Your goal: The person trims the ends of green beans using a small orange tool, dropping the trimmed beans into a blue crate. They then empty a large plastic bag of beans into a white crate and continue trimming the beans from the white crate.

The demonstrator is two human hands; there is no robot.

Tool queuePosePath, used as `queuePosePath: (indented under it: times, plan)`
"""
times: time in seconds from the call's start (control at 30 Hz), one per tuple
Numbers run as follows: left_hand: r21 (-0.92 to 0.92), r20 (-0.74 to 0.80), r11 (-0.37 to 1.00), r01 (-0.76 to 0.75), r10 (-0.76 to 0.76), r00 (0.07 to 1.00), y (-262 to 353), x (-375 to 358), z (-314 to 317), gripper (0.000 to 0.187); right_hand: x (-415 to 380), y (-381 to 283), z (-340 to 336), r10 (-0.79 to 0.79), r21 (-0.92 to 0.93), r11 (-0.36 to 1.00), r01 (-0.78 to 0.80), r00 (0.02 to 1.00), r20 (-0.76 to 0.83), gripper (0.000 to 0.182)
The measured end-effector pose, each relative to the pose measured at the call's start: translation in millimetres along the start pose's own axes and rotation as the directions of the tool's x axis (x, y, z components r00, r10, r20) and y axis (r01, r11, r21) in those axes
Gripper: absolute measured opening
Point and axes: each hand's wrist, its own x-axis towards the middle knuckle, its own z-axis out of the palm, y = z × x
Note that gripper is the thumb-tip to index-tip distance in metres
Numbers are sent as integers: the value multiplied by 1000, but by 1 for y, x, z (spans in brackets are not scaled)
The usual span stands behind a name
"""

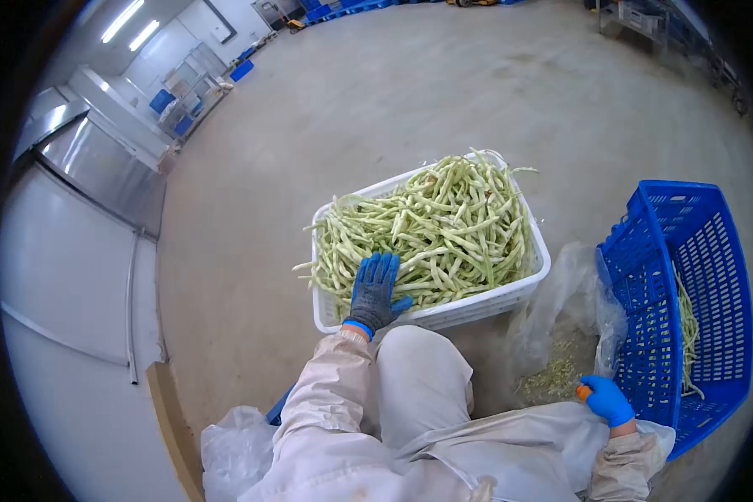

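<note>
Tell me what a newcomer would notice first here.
A heap of pale-green beans in a white basket, mid-picture, dominates, with the gloved left hand spread on its near side. At right is a blue perforated crate holding some more beans. Beside it, the blue-gloved right hand grips something orange, mostly hidden.

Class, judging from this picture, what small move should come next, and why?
Probably the left hand should grasp some beans: it lies open over their near edge, while the right hand holds an orange object near the green scraps.
</note>
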Motion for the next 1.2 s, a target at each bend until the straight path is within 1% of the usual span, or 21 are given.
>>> queuePosePath:
  times: [0.03,0.1,0.13,0.23,0.27,0.37,0.4,0.43,0.5,0.53,0.67,0.73,0.8,0.9,0.97,1.0,1.03,1.1,1.13,1.17,1.2]
  plan:
    - [2,3,1000,1,-1,1000,2,4,-6,87,1,-2,0,-1,2,1000,1,1000,3,27]
    - [167,313,981,102,-151,938,11,28,-17,86,0,-5,-1,16,6,1000,-16,1000,10,28]
    - [320,333,947,37,-148,931,10,36,-4,89,-1,-4,1,17,7,1000,-17,1000,12,28]
    - [412,395,911,0,-179,901,15,54,0,90,0,-7,-2,4,42,999,-3,1000,-17,29]
    - [411,396,911,-7,-172,902,16,57,-1,90,-2,-21,-9,19,17,1000,-19,1000,7,29]
    - [229,517,964,137,-240,822,15,59,-7,77,-3,-23,-11,22,-19,1000,-21,999,29,30]
    - [228,466,968,103,-201,862,11,62,-8,62,-2,-21,-10,3,-26,1000,-3,1000,23,30]
    - [226,467,969,100,-198,862,10,70,-7,62,-2,-20,-9,6,-25,1000,-6,1000,22,30]
    - [243,630,964,112,-245,737,16,91,-11,60,-1,-22,-10,38,-39,999,-37,999,26,31]
    - [293,576,951,103,-262,774,20,92,-4,57,0,-24,-11,41,-38,998,-40,999,25,31]
    - [256,586,964,69,-212,782,9,87,18,55,0,-32,-14,23,13,1000,-24,999,23,30]
    - [225,607,973,51,-181,774,4,95,4,54,0,-28,-13,3,27,1000,-3,1000,11,30]
    - [125,644,992,3,-83,761,-2,106,-17,56,-6,-20,-12,-91,7,996,92,992,-88,28]
    - [70,672,995,-73,7,741,-12,118,-54,62,-10,-14,-11,-53,3,999,54,996,-68,29]
    - [-24,656,999,-38,44,753,-25,117,-64,66,-10,-21,-14,-32,15,999,33,998,-47,29]
    - [-59,606,998,-9,43,794,-27,112,-68,62,-10,-25,-16,-17,20,1000,18,999,-39,29]
    - [-60,608,998,-12,46,793,-32,107,-63,62,-9,-27,-17,-14,23,1000,15,999,-39,29]
    - [-99,506,993,58,0,862,-42,101,-46,59,-9,-29,-16,-76,8,997,77,993,-88,30]
    - [-86,550,990,115,-49,834,-40,99,-38,57,-11,-30,-17,-69,11,997,70,995,-77,30]
    - [-83,561,990,113,-48,827,-34,96,-30,57,-10,-33,-18,-79,12,997,80,994,-74,29]
    - [36,580,995,96,-99,809,-23,94,-20,53,-8,-35,-19,-90,16,996,92,993,-80,29]
